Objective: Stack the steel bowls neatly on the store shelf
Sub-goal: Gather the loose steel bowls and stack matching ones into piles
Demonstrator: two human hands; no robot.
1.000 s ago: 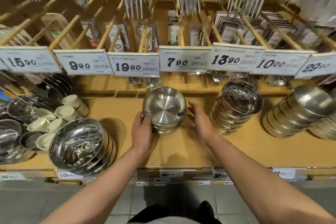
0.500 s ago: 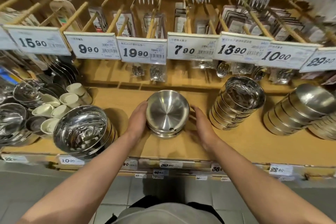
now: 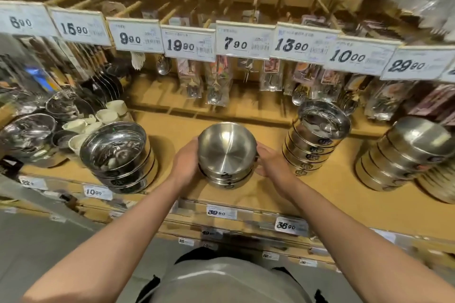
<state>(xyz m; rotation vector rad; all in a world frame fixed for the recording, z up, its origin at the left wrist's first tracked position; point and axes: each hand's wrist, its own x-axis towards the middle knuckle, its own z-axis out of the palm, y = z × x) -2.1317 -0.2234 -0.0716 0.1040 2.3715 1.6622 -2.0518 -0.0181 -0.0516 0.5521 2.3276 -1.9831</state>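
- Head view showed the short stack of brushed steel bowls (image 3: 227, 155) standing mid-shelf, which I take as my landmark.
- My left hand (image 3: 185, 164) pressed against the stack's left side, fingers curled round its wall; my right hand (image 3: 272, 163) cupped the right side the same way, so both grips held the stack between them.
- That stack looked only a few bowls high, resting on the wooden shelf (image 3: 246, 194) near its front edge, and fairly well aligned.
- Left of it stood a shiny bowl stack (image 3: 118, 155), also low and leaning toward me; beyond that, white cups (image 3: 108, 115).
- Right of it, a taller shiny stack (image 3: 317, 140) leaned leftward, and farther right a brushed stack (image 3: 408, 152) slanted too.
- Price tags (image 3: 242, 40) hung above and behind.
- I judged the middle stack nearly squared; the leaning neighbours seemed to be the work left.
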